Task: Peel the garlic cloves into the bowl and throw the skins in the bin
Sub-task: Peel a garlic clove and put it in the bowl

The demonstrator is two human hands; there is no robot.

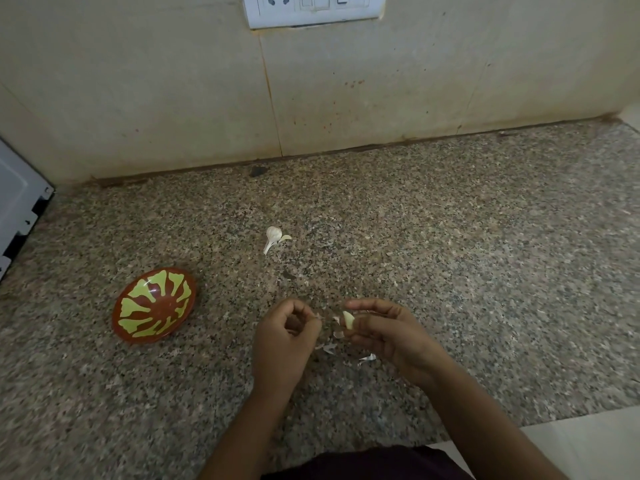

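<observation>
**While one clove is peeled, more garlic waits on the counter**

As both hands hover low over the near middle of the speckled stone counter, the right hand holds a pale garlic clove. The clove is pinched between the thumb and the curled fingers, and its bare, creamy side faces left. The left hand sits just beside it, apart from the clove. Its fingers are curled in and the thumb is pressed to the forefinger. That pinch seems to close on a thin strip of skin, though the blur there makes this hard to confirm.

Small white skin scraps lie on the counter under and between the hands, and one more lies nearer the right wrist.

Farther back, near the middle of the counter, a small piece of unpeeled garlic rests with its papery tail pointing toward the near side, and a small loose bit lies just to its right.

To the left of the hands, well apart from them, sits a red bowl with a yellow-green pattern inside. No cloves show in it.

A white appliance stands at the far left edge. On the stained beige wall behind the counter, a white switch plate sits at the top.
</observation>
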